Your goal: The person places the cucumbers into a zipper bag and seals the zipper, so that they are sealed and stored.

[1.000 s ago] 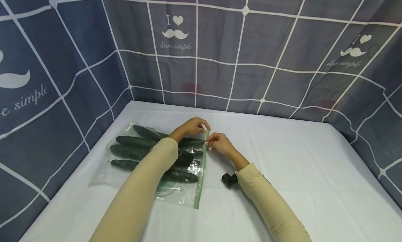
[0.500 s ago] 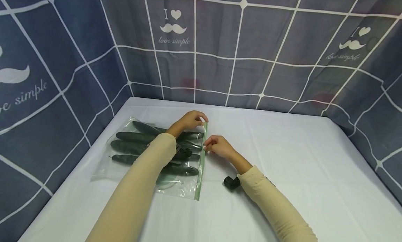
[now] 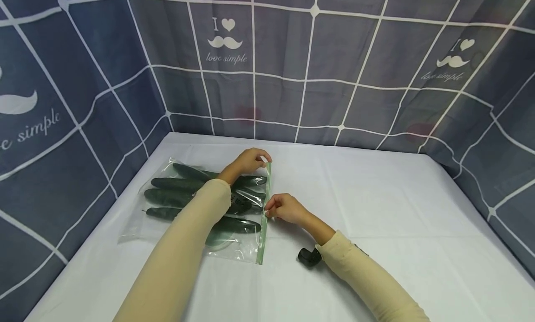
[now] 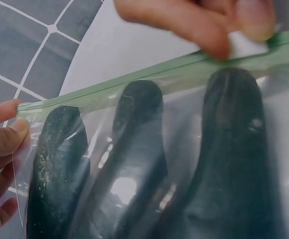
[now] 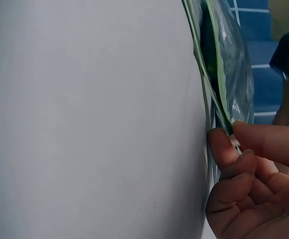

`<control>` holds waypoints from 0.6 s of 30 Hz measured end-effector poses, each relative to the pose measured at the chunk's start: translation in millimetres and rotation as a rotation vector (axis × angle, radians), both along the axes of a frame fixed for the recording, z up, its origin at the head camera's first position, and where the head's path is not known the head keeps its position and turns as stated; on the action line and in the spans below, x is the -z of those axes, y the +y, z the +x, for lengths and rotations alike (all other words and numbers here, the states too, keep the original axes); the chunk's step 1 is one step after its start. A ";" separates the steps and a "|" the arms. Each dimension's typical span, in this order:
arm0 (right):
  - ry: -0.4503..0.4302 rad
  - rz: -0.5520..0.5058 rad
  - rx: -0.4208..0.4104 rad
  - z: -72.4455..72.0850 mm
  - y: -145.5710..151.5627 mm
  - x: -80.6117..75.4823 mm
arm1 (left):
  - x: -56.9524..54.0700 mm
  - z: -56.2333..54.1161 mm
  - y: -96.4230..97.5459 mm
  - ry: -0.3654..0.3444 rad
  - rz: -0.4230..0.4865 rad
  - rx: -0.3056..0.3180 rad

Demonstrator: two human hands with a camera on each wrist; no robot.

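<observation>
A clear zip bag [image 3: 245, 253] with a green zip strip [image 3: 262, 242] lies flat on the white table, several dark green cucumbers [image 3: 167, 198] inside. My left hand [image 3: 250, 160] reaches over it and pinches the strip's far corner between thumb and fingers. About midway down the strip, my right hand [image 3: 288, 208] pinches a small white slider [image 4: 248, 46] between thumb and index finger. In the right wrist view, two green strip edges [image 5: 222, 74] stand apart above the slider [image 5: 235, 142]. My left forearm hides part of the cucumbers in the head view.
A pale green round shape [image 3: 219, 238] shows at the bag's near part. Beneath my right wrist is a black wrist camera [image 3: 309, 257]. Dark grid-patterned curtains [image 3: 284, 99] stand along the back and both sides of the white-covered table [image 3: 376, 196].
My right hand has moved along the green strip toward me, from close beside my left hand to about midway. My left hand keeps its pinch at the far corner.
</observation>
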State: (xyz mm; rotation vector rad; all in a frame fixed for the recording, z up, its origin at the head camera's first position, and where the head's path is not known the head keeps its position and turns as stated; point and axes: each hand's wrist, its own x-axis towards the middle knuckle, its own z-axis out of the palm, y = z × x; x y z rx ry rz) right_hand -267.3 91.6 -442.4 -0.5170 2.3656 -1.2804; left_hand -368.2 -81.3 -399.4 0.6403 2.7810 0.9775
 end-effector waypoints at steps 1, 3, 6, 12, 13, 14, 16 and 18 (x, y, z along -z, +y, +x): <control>-0.001 0.004 -0.006 2.5 -0.3 -0.5 | 0.1 0.6 0.3 0.007 -0.011 -0.005; 0.008 0.009 -0.016 7.2 -0.3 -1.1 | 0.0 1.0 1.3 0.013 -0.028 -0.012; 0.029 0.024 -0.028 13.2 0.5 -2.3 | 0.0 -1.1 2.9 0.023 -0.049 -0.020; 0.068 0.048 -0.061 24.8 1.1 -3.2 | 6.7 -12.1 2.3 0.059 -0.040 -0.038; 0.065 0.045 -0.068 26.7 0.8 -2.5 | 6.2 -11.8 2.1 0.058 -0.036 -0.044; 0.063 0.042 -0.075 28.9 0.5 -1.9 | 6.1 -11.5 1.6 0.061 -0.033 -0.052; 0.052 0.034 -0.085 33.5 0.0 -0.9 | -0.2 -4.7 1.7 0.048 -0.035 -0.075; 0.039 0.025 -0.093 38.1 -0.1 0.2 | -1.2 -2.4 0.8 0.058 -0.029 -0.089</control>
